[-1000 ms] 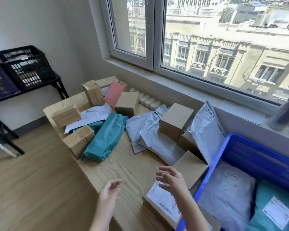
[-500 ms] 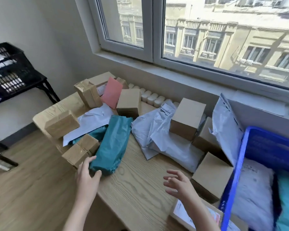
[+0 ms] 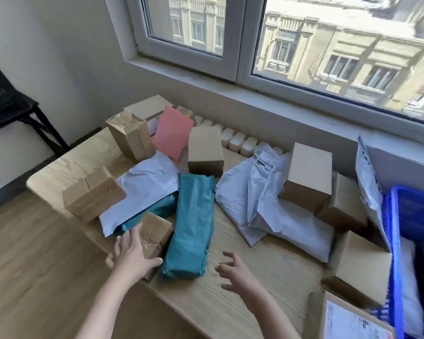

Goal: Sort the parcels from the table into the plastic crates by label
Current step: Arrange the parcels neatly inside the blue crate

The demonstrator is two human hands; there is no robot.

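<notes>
**One head-worn camera, looking forward and down**

The single view comes from a wide-angle camera on the person's head. It sits above the near edge of the wooden table and faces forward and down. Both forearms enter from the bottom edge, with the left hand and right hand close below the lens. The parcels lie at mid-range, and the window fills the top. The right edge cuts a blue crate, the left edge a black crate.
</notes>
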